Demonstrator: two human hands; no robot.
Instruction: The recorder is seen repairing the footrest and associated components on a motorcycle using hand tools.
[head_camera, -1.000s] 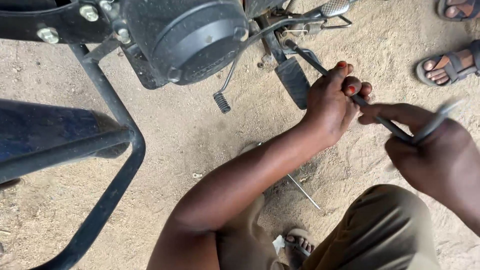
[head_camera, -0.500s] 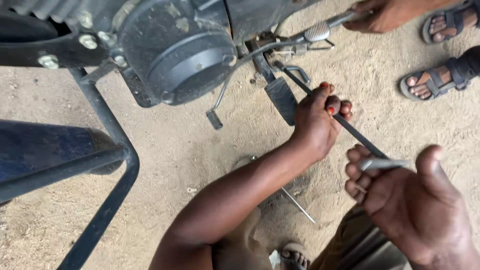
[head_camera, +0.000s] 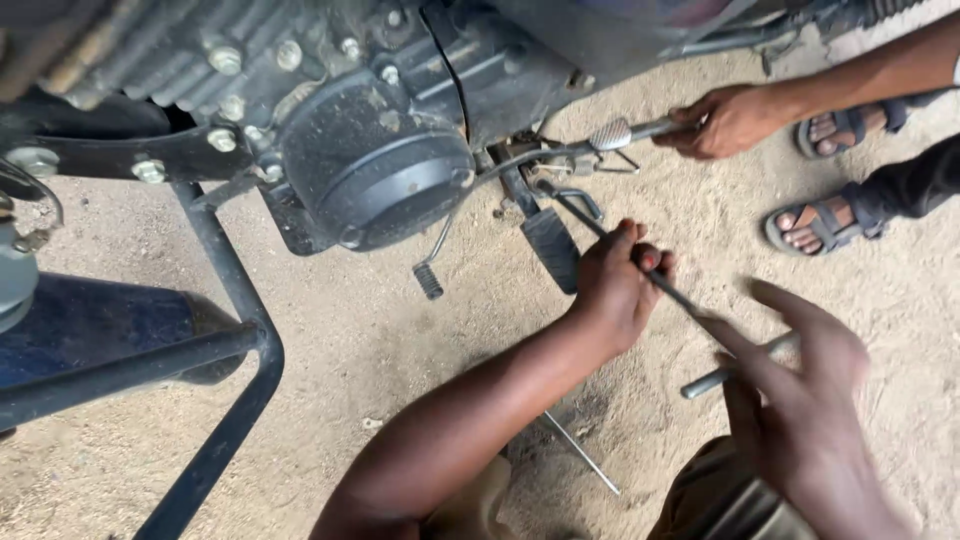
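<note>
My left hand (head_camera: 615, 285) is closed around a thin dark metal rod (head_camera: 672, 292) that slants from the motorcycle's footpeg area down to the right. Just above it hangs the black footpeg (head_camera: 550, 245). My right hand (head_camera: 800, 400) is blurred at the lower right, fingers spread. Its index finger reaches the rod, and a short silver metal bar (head_camera: 708, 379) lies across its fingers, loosely held. Another person's hand (head_camera: 725, 120) grips a silver lever (head_camera: 615, 133) on the bike.
The round black engine cover (head_camera: 375, 165) and gear lever (head_camera: 428, 278) are to the left. A black stand frame (head_camera: 240, 300) crosses the lower left. A thin rod (head_camera: 580, 452) lies on the sandy ground. The other person's sandaled feet (head_camera: 820, 225) stand at right.
My right hand has loosened from a fist on the silver bar to spread fingers and moved up towards the rod. The view has shifted, showing more of the other person's hand.
</note>
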